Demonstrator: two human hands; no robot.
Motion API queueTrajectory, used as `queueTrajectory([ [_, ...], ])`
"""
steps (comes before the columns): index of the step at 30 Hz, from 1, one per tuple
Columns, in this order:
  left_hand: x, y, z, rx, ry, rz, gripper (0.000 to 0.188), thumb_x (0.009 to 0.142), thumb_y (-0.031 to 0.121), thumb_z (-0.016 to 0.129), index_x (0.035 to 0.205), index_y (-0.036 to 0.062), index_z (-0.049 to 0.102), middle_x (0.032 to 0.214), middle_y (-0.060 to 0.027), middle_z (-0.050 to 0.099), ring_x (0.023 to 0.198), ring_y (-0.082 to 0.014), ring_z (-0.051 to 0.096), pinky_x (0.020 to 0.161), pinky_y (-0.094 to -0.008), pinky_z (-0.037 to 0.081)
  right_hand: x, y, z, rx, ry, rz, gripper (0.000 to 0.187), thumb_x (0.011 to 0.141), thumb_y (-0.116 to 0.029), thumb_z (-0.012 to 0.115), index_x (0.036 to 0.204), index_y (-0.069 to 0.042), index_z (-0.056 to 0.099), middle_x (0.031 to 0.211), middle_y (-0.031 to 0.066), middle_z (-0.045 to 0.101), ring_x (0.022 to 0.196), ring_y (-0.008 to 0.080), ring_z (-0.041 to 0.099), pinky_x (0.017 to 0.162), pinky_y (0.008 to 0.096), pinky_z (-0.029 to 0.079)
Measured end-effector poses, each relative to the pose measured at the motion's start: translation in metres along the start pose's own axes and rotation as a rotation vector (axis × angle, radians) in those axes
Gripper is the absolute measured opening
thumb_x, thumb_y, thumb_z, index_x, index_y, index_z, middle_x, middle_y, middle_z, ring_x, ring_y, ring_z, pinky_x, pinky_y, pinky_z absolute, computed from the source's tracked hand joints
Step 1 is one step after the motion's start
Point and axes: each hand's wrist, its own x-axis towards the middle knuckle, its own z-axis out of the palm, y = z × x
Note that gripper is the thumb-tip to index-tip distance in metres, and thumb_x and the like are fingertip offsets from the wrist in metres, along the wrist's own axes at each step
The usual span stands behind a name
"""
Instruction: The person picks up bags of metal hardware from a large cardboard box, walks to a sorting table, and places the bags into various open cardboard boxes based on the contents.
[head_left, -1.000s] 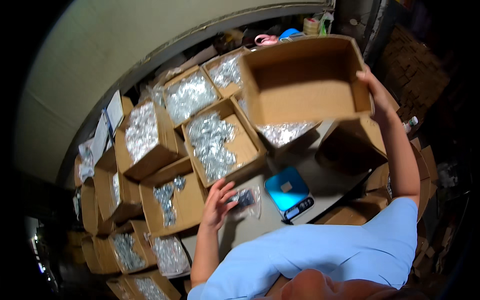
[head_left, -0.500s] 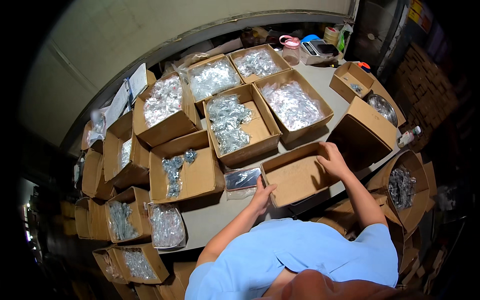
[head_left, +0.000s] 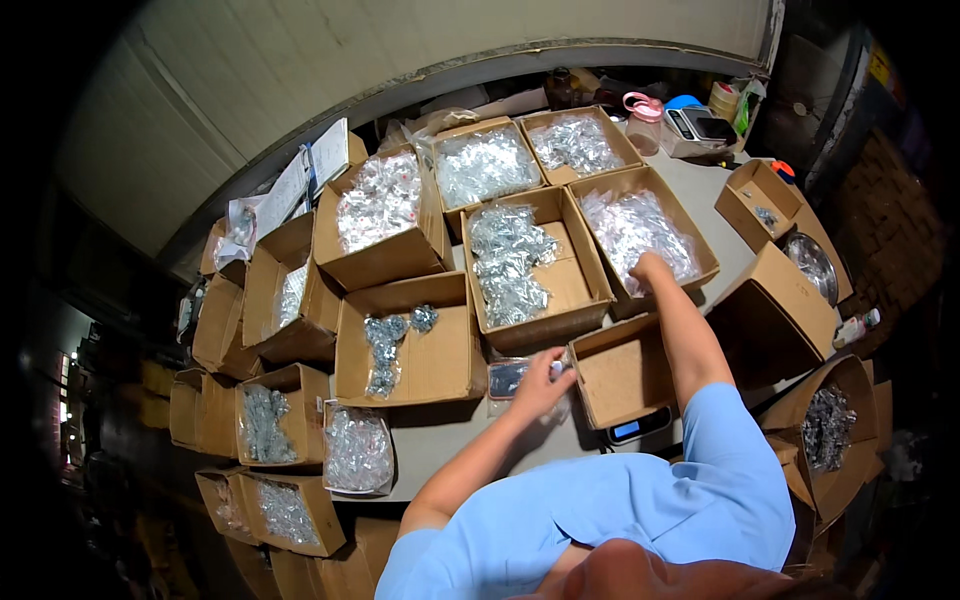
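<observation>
Clear packets (head_left: 628, 222) fill a cardboard box (head_left: 710, 262), the right hand (head_left: 652, 267) among them.

We see the counter (head_left: 432, 440) moderately lit, glare sparkling on clear bags (head_left: 635, 222) toward its far edge, shadows beside the cardboard boxes (head_left: 440, 350), while the wall (head_left: 300, 60) bows and the rim of our view blackens.

We are in what looks like a packing workshop: on our pale flat table (head_left: 430, 437) we see open brown cardboard boxes (head_left: 548, 328) holding shiny clear plastic packets (head_left: 505, 262), and a dark digital scale (head_left: 648, 422) with a lit blue display (head_left: 626, 431)
</observation>
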Motion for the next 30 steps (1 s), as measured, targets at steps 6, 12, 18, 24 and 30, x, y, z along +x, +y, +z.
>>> queueTrajectory([
  [6,0.083,-0.002,-0.093,0.863,0.313,-0.152,0.030,0.074,0.031,0.066,0.084,0.0024,0.066,0.103,-0.0126,0.056,0.100,-0.0298,0.048,0.084,-0.0407,0.042,0.001,-0.012,0.011,-0.048,-0.091,-0.042,0.034,0.072,-0.029,0.069,0.099,-0.009,0.066,0.104,0.0183,0.063,0.098,0.0329,0.060,0.082,0.0411,0.048],
  [12,0.123,-0.041,-0.095,0.890,0.118,-0.053,0.027,0.072,0.028,0.068,0.070,0.0018,0.066,0.088,-0.0136,0.060,0.090,-0.0297,0.053,0.081,-0.0383,0.044,-0.002,0.019,-0.024,0.426,0.330,-0.172,0.028,0.070,-0.027,0.075,0.067,-0.003,0.060,0.063,0.0108,0.061,0.059,0.0266,0.058,0.055,0.0364,0.045],
  [18,0.132,-0.052,-0.137,-0.342,0.348,0.004,0.016,0.079,0.003,0.055,0.063,0.0003,0.054,0.107,-0.0123,0.058,0.079,-0.0144,0.056,0.065,-0.0275,0.046,0.012,0.008,-0.062,1.543,0.002,-0.121,0.027,0.081,-0.023,0.068,0.065,-0.011,0.050,0.064,-0.0017,0.055,0.050,0.0065,0.040,0.046,0.0235,0.030],
  [24,0.202,-0.027,-0.168,-1.067,0.315,-0.113,0.019,0.087,0.012,0.045,0.070,0.0037,0.048,0.087,-0.0134,0.061,0.069,-0.0176,0.055,0.067,-0.0332,0.050,0.052,-0.024,-0.066,1.805,0.102,-0.297,0.019,0.087,-0.025,0.059,0.079,-0.012,0.050,0.070,0.0021,0.057,0.050,0.0057,0.043,0.049,0.0215,0.041],
  [30,0.344,-0.029,-0.212,-0.047,0.805,0.116,0.015,0.083,0.015,0.058,0.085,0.0066,0.047,0.065,-0.0044,0.049,0.059,-0.0197,0.051,0.057,-0.0343,0.045,0.154,-0.107,-0.076,0.720,0.713,-0.410,0.024,0.077,-0.028,0.066,0.081,-0.006,0.056,0.065,0.0048,0.056,0.057,0.0208,0.055,0.056,0.0329,0.046],
])
